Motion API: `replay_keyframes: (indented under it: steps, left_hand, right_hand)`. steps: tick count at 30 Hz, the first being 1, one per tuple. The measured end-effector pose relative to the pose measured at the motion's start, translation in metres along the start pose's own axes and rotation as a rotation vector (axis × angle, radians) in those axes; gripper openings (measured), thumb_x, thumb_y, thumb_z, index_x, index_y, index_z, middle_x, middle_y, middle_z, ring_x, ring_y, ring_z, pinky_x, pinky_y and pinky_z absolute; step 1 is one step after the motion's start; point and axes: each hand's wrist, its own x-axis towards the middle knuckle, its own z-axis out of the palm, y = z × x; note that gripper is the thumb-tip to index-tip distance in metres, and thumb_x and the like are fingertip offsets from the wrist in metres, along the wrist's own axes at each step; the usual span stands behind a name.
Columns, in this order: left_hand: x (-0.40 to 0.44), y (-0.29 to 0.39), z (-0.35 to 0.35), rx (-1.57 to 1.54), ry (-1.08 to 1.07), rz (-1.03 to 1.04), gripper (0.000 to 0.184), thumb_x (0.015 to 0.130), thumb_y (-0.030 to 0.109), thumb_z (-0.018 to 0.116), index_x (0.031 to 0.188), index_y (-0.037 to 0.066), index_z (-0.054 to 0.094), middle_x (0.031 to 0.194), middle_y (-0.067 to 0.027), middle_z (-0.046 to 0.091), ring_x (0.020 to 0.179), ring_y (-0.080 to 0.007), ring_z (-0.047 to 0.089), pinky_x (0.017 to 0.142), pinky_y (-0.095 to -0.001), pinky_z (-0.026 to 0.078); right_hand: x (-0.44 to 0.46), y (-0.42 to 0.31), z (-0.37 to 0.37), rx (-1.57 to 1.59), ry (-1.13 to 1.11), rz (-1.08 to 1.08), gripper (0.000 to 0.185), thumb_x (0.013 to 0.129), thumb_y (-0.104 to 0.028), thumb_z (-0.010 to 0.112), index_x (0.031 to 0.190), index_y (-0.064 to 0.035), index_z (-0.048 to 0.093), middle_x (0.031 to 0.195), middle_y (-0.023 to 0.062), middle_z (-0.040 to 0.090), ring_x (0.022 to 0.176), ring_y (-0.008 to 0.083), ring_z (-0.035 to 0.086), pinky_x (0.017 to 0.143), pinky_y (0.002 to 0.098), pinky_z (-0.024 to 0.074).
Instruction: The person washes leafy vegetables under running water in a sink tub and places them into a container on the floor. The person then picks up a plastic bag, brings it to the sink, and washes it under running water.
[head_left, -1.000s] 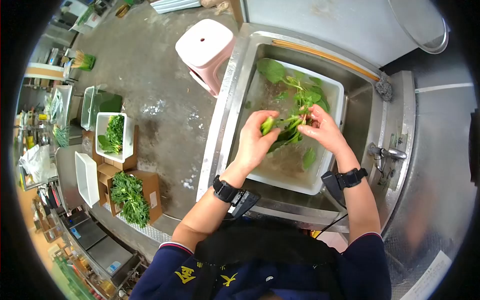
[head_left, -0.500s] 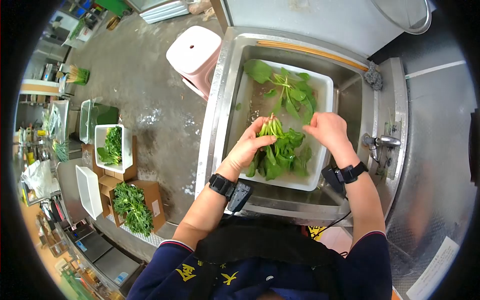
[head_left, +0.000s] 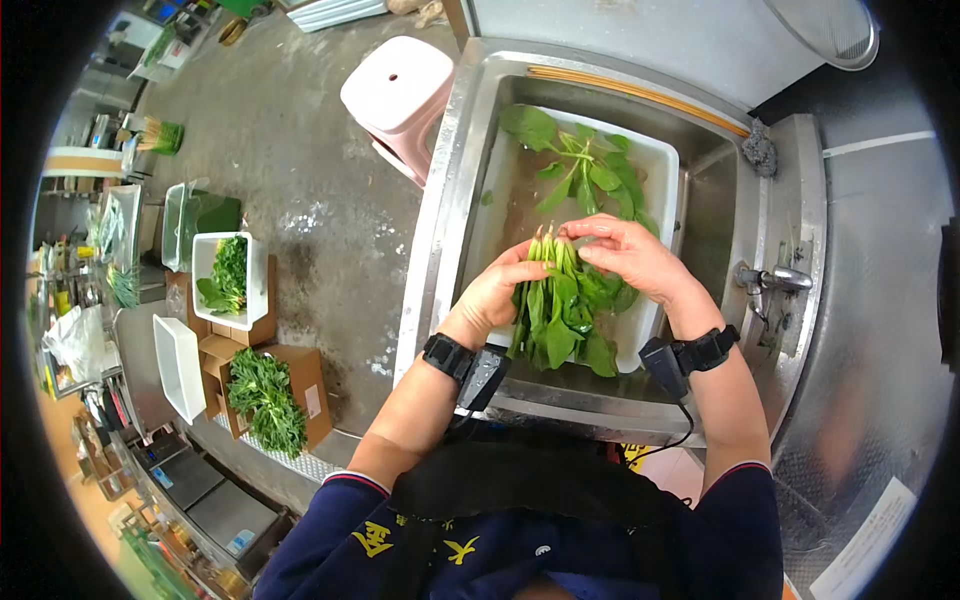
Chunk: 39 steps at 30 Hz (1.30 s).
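My left hand (head_left: 492, 290) is closed round the stems of a bunch of spinach (head_left: 560, 325), its thumb across the front. The pinkish root ends point away from me and the wet leaves hang toward me. On the bunch's right side, my right hand (head_left: 635, 258) has its fingers and thumb curled about the stem ends. Beneath both hands is a white tub (head_left: 668, 190) of water, set in a steel sink (head_left: 715, 215). More spinach (head_left: 585, 175) floats in the tub's far part.
A faucet (head_left: 775, 278) and a steel scrubber (head_left: 760, 150) sit on the sink's right side. Long wooden sticks (head_left: 640, 98) lie along its far edge. Left of the sink stand a pink stool (head_left: 395, 85), a white bin of greens (head_left: 260, 280) and a cardboard box (head_left: 312, 400) with leafy greens.
My right hand has moved left from beside the bunch onto its stem ends. The bunch now hangs straighter, with its leaves nearer me. The whole view has shifted slightly.
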Motion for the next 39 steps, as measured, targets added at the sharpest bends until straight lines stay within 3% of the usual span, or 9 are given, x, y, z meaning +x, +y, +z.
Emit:
replay_keyframes:
  steps: [8, 11, 15, 23, 26, 31, 33, 37, 39]
  left_hand:
    - [0.002, -0.007, -0.005, -0.074, -0.010, -0.072, 0.039, 0.081, 0.008, 0.053, 0.118, 0.001, 0.045, 0.104, -0.0073, 0.058, 0.094, -0.0166, 0.057, 0.084, -0.0295, 0.045]
    - [0.004, -0.011, 0.003, -0.028, 0.116, -0.101, 0.034, 0.082, 0.009, 0.053, 0.115, 0.002, 0.047, 0.102, -0.0063, 0.058, 0.091, -0.0146, 0.057, 0.082, -0.0269, 0.046]
    - [0.014, -0.032, 0.009, 0.666, 0.335, 0.218, 0.032, 0.078, 0.010, 0.059, 0.107, 0.001, 0.048, 0.096, -0.0075, 0.057, 0.088, -0.0159, 0.053, 0.078, -0.0276, 0.043]
    - [0.001, -0.016, 0.021, 1.004, 0.228, 0.332, 0.057, 0.068, 0.017, 0.067, 0.117, 0.002, 0.043, 0.112, -0.0151, 0.046, 0.107, -0.0300, 0.044, 0.092, -0.0374, 0.035]
    - [-0.006, 0.002, 0.033, 1.682, 0.398, 0.467, 0.070, 0.061, 0.024, 0.072, 0.120, 0.004, 0.041, 0.119, -0.0124, 0.047, 0.117, -0.0299, 0.037, 0.098, -0.0396, 0.029]
    - [0.011, -0.011, 0.010, 1.421, 0.231, 0.531, 0.053, 0.067, 0.018, 0.069, 0.113, 0.003, 0.047, 0.109, -0.0113, 0.052, 0.105, -0.0239, 0.047, 0.089, -0.0353, 0.037]
    - [0.006, -0.015, 0.006, 0.915, 0.378, 0.172, 0.038, 0.073, 0.021, 0.064, 0.104, 0.003, 0.050, 0.099, -0.0124, 0.057, 0.093, -0.0241, 0.054, 0.082, -0.0322, 0.041]
    - [-0.008, -0.015, -0.012, 0.703, 0.454, 0.259, 0.026, 0.079, 0.010, 0.061, 0.101, 0.003, 0.050, 0.089, -0.0019, 0.055, 0.081, -0.0109, 0.052, 0.073, -0.0254, 0.043]
    - [-0.015, -0.010, -0.009, 0.599, 0.465, 0.260, 0.026, 0.079, 0.008, 0.062, 0.102, 0.004, 0.050, 0.089, 0.0001, 0.054, 0.081, -0.0091, 0.051, 0.075, -0.0242, 0.043]
  right_hand:
    - [0.001, 0.015, -0.008, -0.290, 0.059, -0.031, 0.033, 0.079, -0.009, 0.059, 0.111, -0.0009, 0.053, 0.090, 0.0061, 0.059, 0.077, 0.0083, 0.053, 0.066, 0.0227, 0.0444]
    - [-0.003, 0.011, -0.009, -0.862, 0.504, -0.278, 0.035, 0.078, -0.016, 0.062, 0.109, -0.0012, 0.055, 0.090, 0.0095, 0.057, 0.076, 0.0129, 0.055, 0.068, 0.0259, 0.0455]
    - [-0.008, 0.009, 0.021, -0.564, 0.275, -0.108, 0.042, 0.070, -0.032, 0.069, 0.099, -0.0034, 0.059, 0.084, 0.0083, 0.052, 0.069, 0.0192, 0.054, 0.065, 0.0304, 0.0455]
    - [-0.003, 0.016, 0.010, -0.475, 0.356, -0.206, 0.024, 0.067, -0.012, 0.067, 0.087, -0.0033, 0.060, 0.083, 0.0057, 0.051, 0.066, 0.0146, 0.055, 0.063, 0.0266, 0.0456]
    - [-0.006, 0.003, 0.007, -0.453, 0.182, -0.220, 0.022, 0.066, -0.009, 0.066, 0.087, -0.0028, 0.060, 0.084, 0.0058, 0.051, 0.068, 0.0139, 0.054, 0.063, 0.0266, 0.0456]
    - [0.013, -0.010, 0.007, -0.410, -0.068, -0.184, 0.028, 0.069, -0.004, 0.064, 0.097, -0.0039, 0.059, 0.096, 0.0029, 0.051, 0.084, 0.0100, 0.052, 0.073, 0.0253, 0.0447]
    - [0.029, -0.004, -0.007, -0.089, -0.111, -0.074, 0.034, 0.071, -0.007, 0.065, 0.104, -0.0044, 0.056, 0.103, 0.0039, 0.053, 0.090, 0.0115, 0.053, 0.078, 0.0261, 0.0448]
    - [0.137, 0.109, -0.105, -0.461, 0.699, -0.080, 0.026, 0.079, -0.025, 0.056, 0.092, -0.0030, 0.063, 0.083, 0.0143, 0.065, 0.078, 0.0220, 0.062, 0.072, 0.0313, 0.0475]
    - [0.170, 0.115, -0.119, -0.493, 0.722, -0.007, 0.031, 0.078, -0.031, 0.054, 0.087, -0.0038, 0.064, 0.083, 0.0160, 0.064, 0.080, 0.0269, 0.062, 0.074, 0.0348, 0.0465]
